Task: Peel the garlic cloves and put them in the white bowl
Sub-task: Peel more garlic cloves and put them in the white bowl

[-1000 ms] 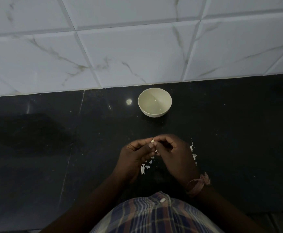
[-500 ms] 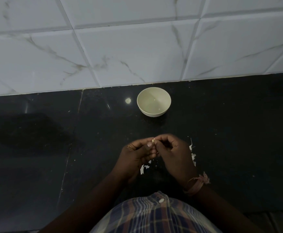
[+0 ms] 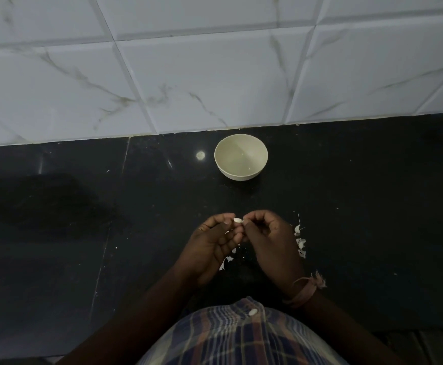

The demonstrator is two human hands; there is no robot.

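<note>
— Grip? Garlic clove [image 3: 237, 220] pinched between left hand [image 3: 210, 246] and right hand [image 3: 269, 241], long axis lying left-right.
— White bowl [image 3: 241, 156]? Straight up-frame, well apart; right hand marginally nearer.

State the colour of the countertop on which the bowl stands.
Black and glossy; the countertop under the white bowl shows best in the head view.

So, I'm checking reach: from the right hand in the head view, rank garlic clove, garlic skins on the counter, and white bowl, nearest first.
From the right hand:
1. Garlic clove, pinched at its fingertips.
2. Garlic skins, just right of it.
3. White bowl, ahead by the wall.
</note>
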